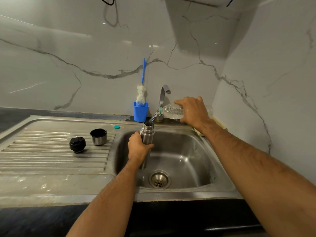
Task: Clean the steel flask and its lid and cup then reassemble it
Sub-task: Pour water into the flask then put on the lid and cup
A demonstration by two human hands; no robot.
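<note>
Both hands are being used above the steel sink basin [184, 151]. By the left hand [139, 147], with fingers and thumb curled round its middle, the steel flask [148, 132] is being gripped and held upright over the basin, its open mouth at the top and its lower end hidden behind the wrist. By the right hand [192, 111], fingers wrapped over the body, a clear plastic water bottle [172, 111] is being held tilted almost level, neck pointing left, just above the flask; a thin stream of water [152, 118] is being poured from the neck into the flask's mouth. On the ribbed draining board [42, 161] left of the basin, the black lid [77, 144] is being kept resting on the ridges, and the steel cup [98, 136] is being kept standing mouth-up just beside it, to the right and a little further back, the two apart. A small teal bottle cap [117, 127] is lying on the steel surface between the cup and the flask. Behind the sink, against the marble-patterned wall [68, 57], a bottle brush [142, 93] with a blue handle is being held upright in a blue holder [140, 113], near the chrome tap [163, 95]. The drain strainer [159, 179] is showing at the basin's bottom.
</note>
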